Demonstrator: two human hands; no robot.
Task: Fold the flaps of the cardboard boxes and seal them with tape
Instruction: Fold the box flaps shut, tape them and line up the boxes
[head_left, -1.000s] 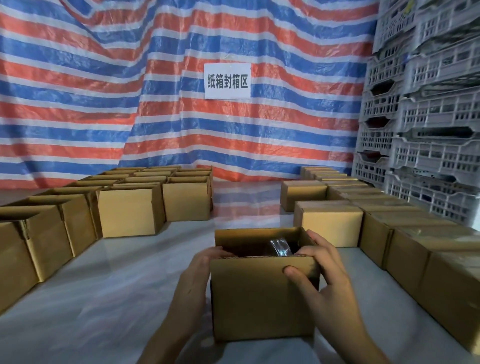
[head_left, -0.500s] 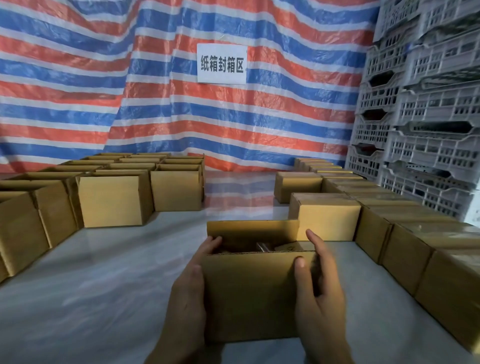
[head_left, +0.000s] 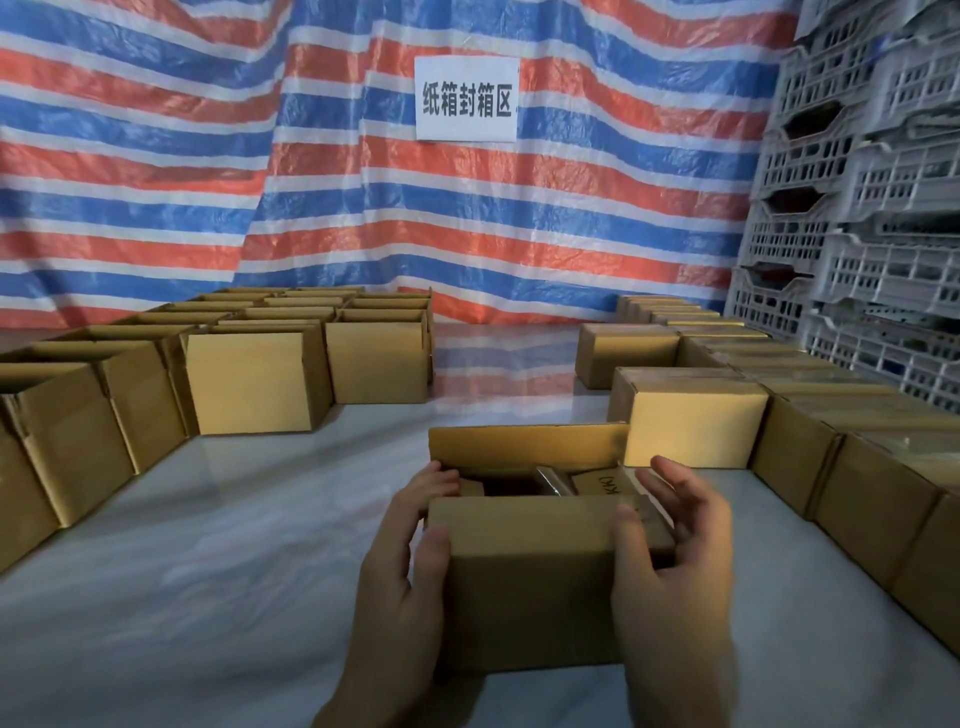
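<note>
Cardboard, brown, throughout. Striped tarp (head_left: 208, 171) in red, white and blue across the far side, with one white paper sign (head_left: 467, 98) printed in black characters. Grey plastic crates (head_left: 862, 197) stacked at far right. Open-topped boxes (head_left: 254, 382) grouped at left, too many and too overlapped to count surely; closed boxes (head_left: 688, 426) in a row along the right, the nearest of them just beyond my right fingers. Pale glossy table (head_left: 208, 561) bare between the two groups.

One box in work (head_left: 524, 587), near centre, between my two hands. Far flap (head_left: 527, 444) upright; near flap (head_left: 540, 519) tilted inward over the opening; a side flap with black lettering (head_left: 602, 483) lies inside at right. Something shiny (head_left: 550, 480) shows in the gap; I cannot tell what.

Left hand (head_left: 410, 566): grasping the box's left side, thumb on the front face, fingers over the top edge. Right hand (head_left: 670, 566): thumb pressed on the near flap, fingers spread loose past the right corner.
</note>
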